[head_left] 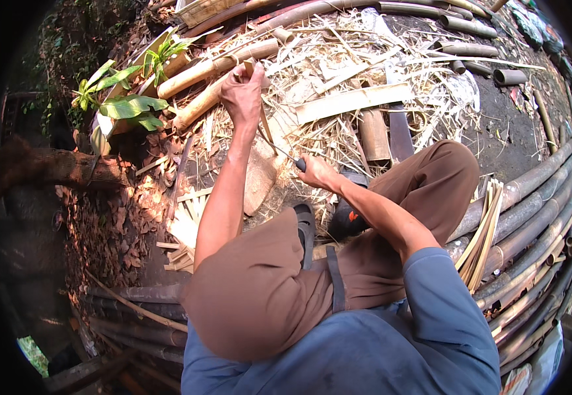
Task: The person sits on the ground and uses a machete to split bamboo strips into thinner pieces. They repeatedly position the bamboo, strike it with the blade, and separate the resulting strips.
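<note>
Pale bamboo made up the plank (355, 103) that lay across the shavings (312, 49). Left of the plank, the left hand (241, 92) pinched a thin strip (265, 123), fingers closed; below-left of it, the right hand (320, 174) was wrapped round a knife (301, 164), its blade pointing toward the strip. Right of the plank, a short grey tube (512, 78) showed a dark hollow mouth, and dark soil (496, 128) spread to edging poles (516, 189).

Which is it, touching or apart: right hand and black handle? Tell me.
Touching: the head view shows the right hand closed around the black handle.
</note>
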{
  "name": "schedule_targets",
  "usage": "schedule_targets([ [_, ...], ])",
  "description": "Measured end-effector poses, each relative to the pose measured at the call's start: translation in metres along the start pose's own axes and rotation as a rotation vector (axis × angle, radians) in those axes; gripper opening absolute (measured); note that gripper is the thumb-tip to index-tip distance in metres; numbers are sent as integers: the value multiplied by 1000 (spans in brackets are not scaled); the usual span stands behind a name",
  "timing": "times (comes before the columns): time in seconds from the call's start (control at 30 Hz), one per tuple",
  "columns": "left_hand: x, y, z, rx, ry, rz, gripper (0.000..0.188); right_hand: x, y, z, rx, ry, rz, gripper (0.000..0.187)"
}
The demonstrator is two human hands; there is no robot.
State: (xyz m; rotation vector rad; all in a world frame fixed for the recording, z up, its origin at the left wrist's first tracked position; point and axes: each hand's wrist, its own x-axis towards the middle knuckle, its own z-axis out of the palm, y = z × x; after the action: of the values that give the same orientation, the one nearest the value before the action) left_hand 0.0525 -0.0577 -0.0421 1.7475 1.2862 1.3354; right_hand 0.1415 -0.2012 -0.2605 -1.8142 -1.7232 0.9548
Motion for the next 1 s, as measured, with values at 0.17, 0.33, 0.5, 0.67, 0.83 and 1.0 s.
schedule_targets([
  [0.17,7,-18,-28,54,116,16,31,-21,-24,-27,-216,-127,-16,25],
  [0.33,37,-76,-84,-225,97,29,34,-44,-32,-4,71,-130,39,33],
  [0.5,33,-106,-135,-388,206,-170,37,-59,-73,17,346,-109,329,36],
  [0.67,29,-112,-160,-500,475,-302,46,-55,-25,53,212,-88,225,33],
  [0.83,32,-101,-180,-539,500,-278,37,-58,3,66,147,-70,207,40],
  [1.0,28,-99,-203,-478,587,-355,36,-56,-47,43,-68,258,48,60],
])
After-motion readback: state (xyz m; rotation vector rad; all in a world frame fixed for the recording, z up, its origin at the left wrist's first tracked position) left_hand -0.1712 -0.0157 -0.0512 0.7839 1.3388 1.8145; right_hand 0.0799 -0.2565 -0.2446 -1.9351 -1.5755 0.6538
